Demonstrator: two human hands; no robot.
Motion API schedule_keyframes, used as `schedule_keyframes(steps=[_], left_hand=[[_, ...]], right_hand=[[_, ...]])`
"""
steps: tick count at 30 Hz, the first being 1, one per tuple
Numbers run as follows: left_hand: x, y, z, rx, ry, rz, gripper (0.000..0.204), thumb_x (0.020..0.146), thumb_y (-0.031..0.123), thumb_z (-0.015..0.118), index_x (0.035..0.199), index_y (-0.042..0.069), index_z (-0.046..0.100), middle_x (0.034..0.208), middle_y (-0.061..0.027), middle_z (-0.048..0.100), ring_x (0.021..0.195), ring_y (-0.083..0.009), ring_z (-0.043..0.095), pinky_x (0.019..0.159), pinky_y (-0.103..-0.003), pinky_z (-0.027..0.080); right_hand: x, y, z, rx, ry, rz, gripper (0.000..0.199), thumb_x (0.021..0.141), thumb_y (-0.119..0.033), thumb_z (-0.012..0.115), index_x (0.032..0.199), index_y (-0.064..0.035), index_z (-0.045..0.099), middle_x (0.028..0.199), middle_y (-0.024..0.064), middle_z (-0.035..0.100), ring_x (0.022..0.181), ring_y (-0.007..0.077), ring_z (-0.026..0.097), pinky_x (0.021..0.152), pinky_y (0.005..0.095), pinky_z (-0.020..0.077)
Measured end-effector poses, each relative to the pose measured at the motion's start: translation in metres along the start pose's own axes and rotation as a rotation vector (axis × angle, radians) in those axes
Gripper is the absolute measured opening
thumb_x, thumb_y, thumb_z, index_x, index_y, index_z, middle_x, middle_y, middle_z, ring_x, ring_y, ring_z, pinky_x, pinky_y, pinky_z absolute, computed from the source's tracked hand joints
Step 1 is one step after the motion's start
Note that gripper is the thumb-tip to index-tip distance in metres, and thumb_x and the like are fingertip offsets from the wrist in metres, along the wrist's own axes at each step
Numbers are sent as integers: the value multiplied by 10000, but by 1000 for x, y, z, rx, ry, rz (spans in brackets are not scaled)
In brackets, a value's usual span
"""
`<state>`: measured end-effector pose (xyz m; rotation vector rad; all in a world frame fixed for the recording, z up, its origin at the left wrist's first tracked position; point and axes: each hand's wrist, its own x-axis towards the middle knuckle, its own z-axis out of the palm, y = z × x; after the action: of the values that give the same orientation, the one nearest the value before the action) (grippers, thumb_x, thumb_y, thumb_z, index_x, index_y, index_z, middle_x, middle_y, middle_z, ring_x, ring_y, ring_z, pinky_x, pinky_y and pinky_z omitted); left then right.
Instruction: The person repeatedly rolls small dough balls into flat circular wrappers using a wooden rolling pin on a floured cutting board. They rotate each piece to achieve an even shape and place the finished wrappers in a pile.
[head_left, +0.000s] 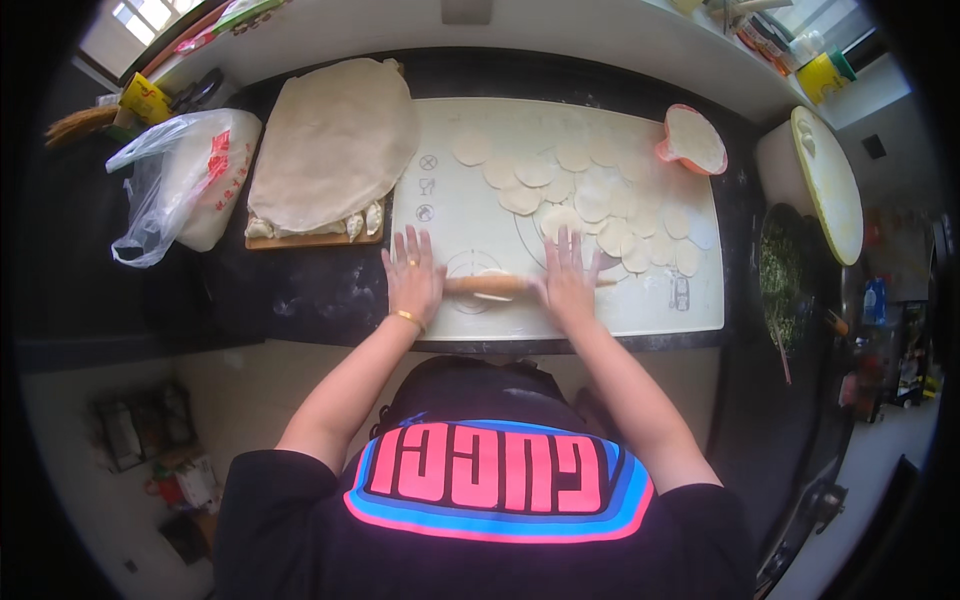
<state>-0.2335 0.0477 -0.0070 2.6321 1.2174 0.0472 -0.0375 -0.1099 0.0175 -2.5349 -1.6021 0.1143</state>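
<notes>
My left hand [412, 275] and my right hand [567, 280] both lie flat, fingers spread wide, pressing on a wooden rolling pin [497, 284] that runs between them. Under the pin sits a small round of dough [492, 291], on the white pastry mat [450, 215] near its front edge. The mat covers the dark worktop [300, 290], which is dusted with flour to my left.

Just beyond my right hand, a crowd of flattened dough rounds [590, 190] overlaps across the mat, close to my fingertips. At the mat's far right corner stands a pink bowl of flour [692, 140]. To the left, a wooden board [315, 238] carries folded dumplings [360, 222] under a pale cloth [335, 140]. Farther left slumps a clear plastic bag [185, 180] with red print, holding something white. A yellow packet [145, 98] sits behind it; another yellow container [822, 75] stands at the far right.
</notes>
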Motion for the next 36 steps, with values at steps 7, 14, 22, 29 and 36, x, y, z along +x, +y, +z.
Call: schedule_keyframes(steps=[7, 14, 22, 29, 36], left_hand=[[-26, -4, -12, 3, -95, 157, 708, 872, 287, 467, 1434, 18, 131, 1499, -209, 63, 1375, -411, 53, 1080, -569, 52], [17, 7, -8, -8, 29, 143, 710, 864, 288, 472, 1432, 16, 143, 1496, -217, 72, 1370, -427, 52, 1079, -569, 45], [-26, 5, -10, 23, -123, 209, 714, 876, 301, 477, 1434, 16, 136, 1493, -228, 63, 1375, -408, 58, 1080, -564, 63], [-11, 22, -5, -395, -51, 297, 639, 790, 187, 618, 1344, 24, 346, 1386, -234, 304, 1264, -386, 323, 1007, -443, 314], [35, 74, -1, -497, -364, 116, 283, 677, 104, 691, 955, 53, 671, 908, -164, 635, 872, -326, 602, 796, -358, 483]], right_hand=[[-26, 3, 3, 85, -74, 3, 745, 808, -446, 574, 1402, -90, 299, 1509, 147, 101, 1393, 313, 99, 1086, 551, 54], [-7, 14, 18, 37, 99, 64, 721, 853, -470, 482, 1395, -39, 282, 1504, 168, 111, 1395, 309, 90, 1084, 547, 44], [-47, 12, 11, 143, 41, 25, 646, 822, -389, 564, 1339, -61, 358, 1491, 174, 149, 1389, 304, 117, 1085, 537, 66], [-53, 18, 7, 139, 98, -126, 385, 690, -142, 701, 1031, -117, 523, 1453, 131, 283, 1351, 289, 260, 1064, 552, 140], [-60, 17, 4, 201, 159, -139, 359, 676, -124, 707, 998, -118, 549, 1430, 122, 336, 1328, 298, 307, 1061, 545, 153]])
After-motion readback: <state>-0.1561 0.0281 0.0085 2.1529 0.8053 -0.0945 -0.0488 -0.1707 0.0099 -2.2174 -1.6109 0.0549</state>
